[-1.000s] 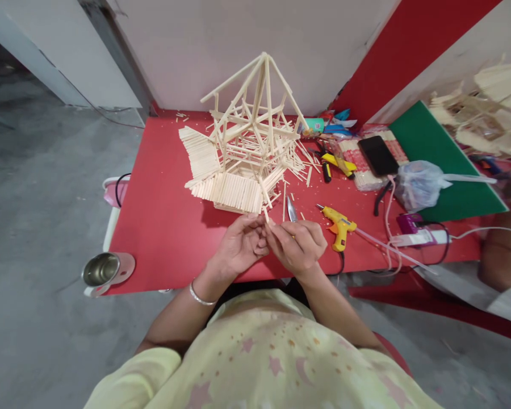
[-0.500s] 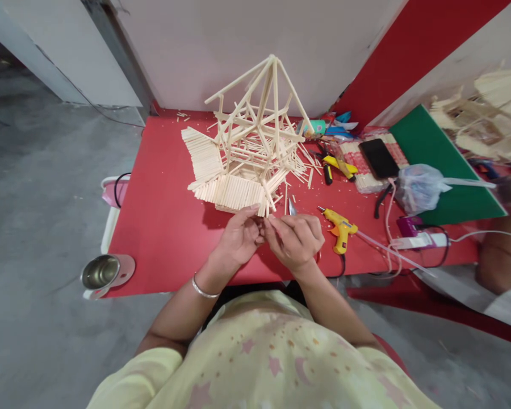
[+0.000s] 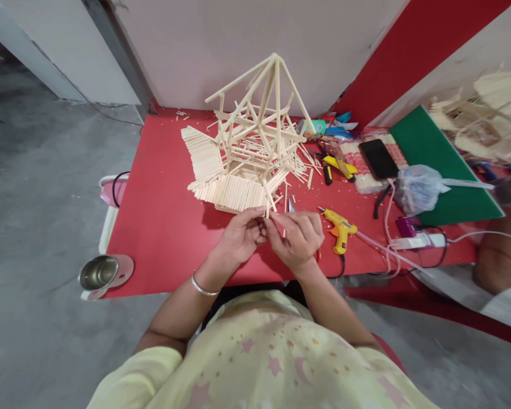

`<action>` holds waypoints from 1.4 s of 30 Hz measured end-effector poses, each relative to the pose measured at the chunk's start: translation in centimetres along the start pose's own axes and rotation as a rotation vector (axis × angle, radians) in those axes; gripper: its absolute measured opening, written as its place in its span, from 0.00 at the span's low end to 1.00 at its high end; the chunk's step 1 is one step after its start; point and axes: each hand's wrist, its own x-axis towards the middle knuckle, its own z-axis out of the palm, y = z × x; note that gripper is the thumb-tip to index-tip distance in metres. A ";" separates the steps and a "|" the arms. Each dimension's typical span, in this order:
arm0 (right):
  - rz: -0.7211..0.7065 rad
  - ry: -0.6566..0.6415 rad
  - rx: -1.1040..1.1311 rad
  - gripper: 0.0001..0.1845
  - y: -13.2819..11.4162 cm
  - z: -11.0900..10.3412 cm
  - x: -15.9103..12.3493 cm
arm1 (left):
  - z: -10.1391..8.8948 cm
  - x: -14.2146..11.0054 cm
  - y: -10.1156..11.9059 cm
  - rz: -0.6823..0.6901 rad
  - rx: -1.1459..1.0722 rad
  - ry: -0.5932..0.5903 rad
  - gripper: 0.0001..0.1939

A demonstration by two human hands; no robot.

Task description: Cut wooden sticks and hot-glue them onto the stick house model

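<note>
A model frame of pale wooden sticks (image 3: 262, 122) rises to a point near the back of the table. Panels of sticks laid side by side (image 3: 241, 192) slope out from its base at the left and front. Just in front of the base, my left hand (image 3: 243, 232) and my right hand (image 3: 297, 237) meet with their fingertips close together. A short wooden stick (image 3: 267, 212) shows upright between the pinched fingertips; its lower end is hidden. The remaining fingers of both hands are curled.
A yellow glue gun (image 3: 340, 230) lies right of my hands, with yellow-handled pliers (image 3: 339, 167) behind it. Farther right are a black phone (image 3: 378, 159), a plastic bag (image 3: 419, 187) and a green board (image 3: 438, 159). A metal mug (image 3: 104, 272) stands at the left front corner.
My hands stay together at nearly the same place, and the stick between the fingertips shows more clearly. The view has shifted slightly; the frame stands as before.
</note>
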 end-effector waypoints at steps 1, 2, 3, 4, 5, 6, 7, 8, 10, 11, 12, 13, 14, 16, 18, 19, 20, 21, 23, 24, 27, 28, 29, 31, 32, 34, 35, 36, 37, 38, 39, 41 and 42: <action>-0.004 0.004 0.011 0.14 0.0 0.0 0.1 | 0.0 0.0 0.0 0.000 0.004 0.000 0.11; -0.007 0.008 0.020 0.14 0.0 0.1 0.1 | 0.0 0.0 0.0 -0.001 0.007 0.000 0.11; -0.007 0.010 0.025 0.14 0.0 0.1 0.2 | 0.0 0.1 0.1 -0.004 0.010 0.002 0.11; -0.007 0.009 0.027 0.14 -0.1 0.1 0.2 | 0.0 0.1 0.1 -0.006 0.012 0.003 0.11; -0.006 0.006 0.027 0.15 -0.1 0.1 0.2 | 0.0 0.1 0.1 -0.007 0.013 0.004 0.11; -0.004 0.002 0.028 0.15 0.0 0.1 0.2 | 0.0 0.2 0.1 -0.008 0.015 0.002 0.11; -0.002 -0.002 0.030 0.15 0.0 0.1 0.2 | 0.0 0.2 0.1 -0.008 0.015 -0.004 0.11; 0.001 -0.007 0.032 0.16 0.0 0.1 0.2 | 0.0 0.2 0.1 -0.007 0.014 -0.009 0.11; 0.007 -0.017 0.035 0.15 0.1 0.1 0.1 | 0.0 0.2 0.1 -0.009 0.013 -0.015 0.12; 0.009 -0.019 0.037 0.15 0.1 0.1 0.1 | -0.1 0.2 0.1 -0.011 0.013 -0.015 0.13; 0.010 -0.020 0.038 0.15 0.1 0.1 0.1 | -0.1 0.2 0.1 -0.013 0.014 -0.013 0.13; 0.011 -0.021 0.039 0.16 0.2 0.1 0.1 | -0.1 0.3 0.1 -0.014 0.017 -0.012 0.13; 0.010 -0.024 0.038 0.16 0.2 0.1 0.1 | -0.1 0.3 0.1 -0.015 0.022 -0.012 0.13; 0.005 -0.033 0.036 0.16 0.2 0.0 0.1 | -0.2 0.2 0.2 -0.015 0.031 -0.013 0.13; 0.000 -0.041 0.035 0.16 0.3 0.0 0.1 | -0.1 0.2 0.2 -0.013 0.036 -0.010 0.13; -0.001 -0.042 0.035 0.15 0.3 0.1 0.0 | -0.1 0.2 0.2 -0.013 0.038 -0.005 0.13; 0.001 -0.042 0.036 0.15 0.3 0.1 -0.1 | 0.0 0.2 0.2 -0.013 0.039 0.000 0.13; 0.005 -0.044 0.036 0.15 0.4 0.1 -0.2 | 0.0 0.2 0.3 -0.013 0.040 0.006 0.12; 0.019 -0.054 0.037 0.15 0.4 0.2 -0.4 | 0.1 0.2 0.3 -0.013 0.039 0.014 0.12; 0.027 -0.061 0.037 0.15 0.5 0.2 -0.4 | 0.1 0.1 0.3 -0.015 0.039 0.014 0.12; 0.041 -0.071 0.028 0.14 0.5 0.3 -0.5 | 0.1 0.1 0.3 -0.018 0.042 0.003 0.11; 0.040 -0.068 0.025 0.13 0.5 0.3 -0.5 | 0.1 0.2 0.3 -0.020 0.043 0.001 0.11; 0.037 -0.059 0.025 0.13 0.5 0.3 -0.4 | 0.1 0.2 0.3 -0.021 0.044 0.002 0.11; 0.029 -0.036 0.039 0.14 0.5 0.3 -0.2 | 0.1 0.2 0.3 -0.020 0.045 0.010 0.11; 0.026 -0.025 0.049 0.15 0.5 0.3 -0.2 | 0.1 0.2 0.3 -0.019 0.046 0.012 0.11; 0.027 -0.016 0.066 0.16 0.4 0.3 -0.1 | 0.1 0.2 0.3 -0.016 0.050 0.007 0.11; 0.029 -0.016 0.071 0.16 0.4 0.4 -0.1 | 0.1 0.2 0.3 -0.015 0.051 0.002 0.11; 0.031 -0.017 0.073 0.16 0.4 0.4 -0.1 | 0.1 0.2 0.3 -0.013 0.051 -0.003 0.12; 0.034 -0.020 0.073 0.16 0.5 0.4 -0.1 | 0.1 0.2 0.3 -0.011 0.050 -0.007 0.12; 0.037 -0.025 0.071 0.16 0.5 0.4 -0.2 | 0.1 0.2 0.4 -0.009 0.050 -0.011 0.12; 0.040 -0.030 0.068 0.15 0.5 0.4 -0.2 | 0.1 0.1 0.4 -0.008 0.051 -0.014 0.12; 0.047 -0.037 0.066 0.14 0.5 0.4 -0.2 | 0.2 0.1 0.4 -0.009 0.058 -0.017 0.11; 0.048 -0.037 0.069 0.14 0.5 0.4 -0.2 | 0.2 0.1 0.4 -0.011 0.063 -0.017 0.10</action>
